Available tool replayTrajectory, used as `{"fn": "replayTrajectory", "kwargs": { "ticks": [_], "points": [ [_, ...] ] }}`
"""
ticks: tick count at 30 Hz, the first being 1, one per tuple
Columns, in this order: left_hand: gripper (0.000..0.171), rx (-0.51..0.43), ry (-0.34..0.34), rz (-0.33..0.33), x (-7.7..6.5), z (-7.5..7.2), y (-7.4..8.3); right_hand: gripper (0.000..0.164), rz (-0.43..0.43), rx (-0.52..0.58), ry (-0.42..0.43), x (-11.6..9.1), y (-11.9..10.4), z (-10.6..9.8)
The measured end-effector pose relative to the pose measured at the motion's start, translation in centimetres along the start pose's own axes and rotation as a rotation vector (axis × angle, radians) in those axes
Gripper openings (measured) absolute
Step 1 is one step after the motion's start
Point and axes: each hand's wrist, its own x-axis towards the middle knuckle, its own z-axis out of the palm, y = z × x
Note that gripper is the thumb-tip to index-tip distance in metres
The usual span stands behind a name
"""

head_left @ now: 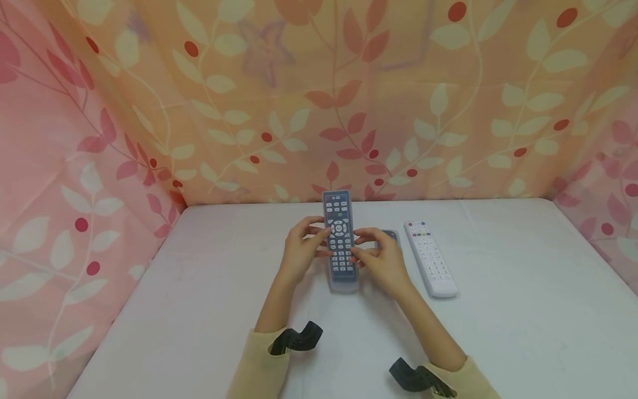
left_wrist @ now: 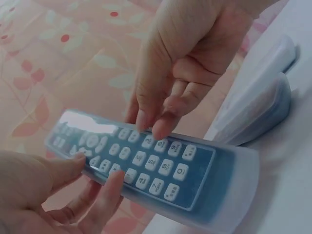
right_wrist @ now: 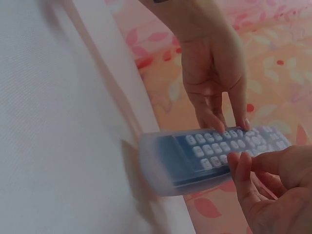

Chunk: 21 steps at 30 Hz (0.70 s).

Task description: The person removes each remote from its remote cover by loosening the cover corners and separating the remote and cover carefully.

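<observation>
Left of the white remote [head_left: 431,259], the left hand [head_left: 299,248] and right hand [head_left: 387,260] pinch opposite edges of the sleeved dark remote [head_left: 340,244], presumably to steady it between them with its buttons [left_wrist: 152,162] readable from above.

From here the place looks curtained off like a booth, though whether in a home or a studio I can't tell. Orange cloth [head_left: 309,83] printed with leaves and berries (quite bedroom-like) hangs behind the white counter [head_left: 209,299]; pink cloth [head_left: 40,149] hangs to the counter's left and right, closing in three sides.
</observation>
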Motion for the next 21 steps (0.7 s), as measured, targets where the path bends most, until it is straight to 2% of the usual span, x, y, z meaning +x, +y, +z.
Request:
{"fn": "replayTrajectory", "kwargs": {
  "ticks": [3,7,17,21],
  "points": [
    [0.036,-0.097,-0.040,0.008,-0.1,-0.2,0.0,0.034,-0.014,0.014,0.010,-0.1,-0.3,0.0],
    [0.036,-0.152,-0.080,0.035,-0.3,-0.5,0.0,0.027,-0.027,0.042,0.039,0.0,-0.6,0.1],
    [0.029,-0.201,-0.109,0.102,-0.7,-0.3,-0.1,0.021,-0.039,0.096,0.068,0.0,-1.1,-0.1],
    [0.024,-0.153,-0.096,0.116,-0.9,-0.2,-0.1,0.022,-0.016,0.077,0.072,0.0,-1.2,-0.3]
  ]
}}
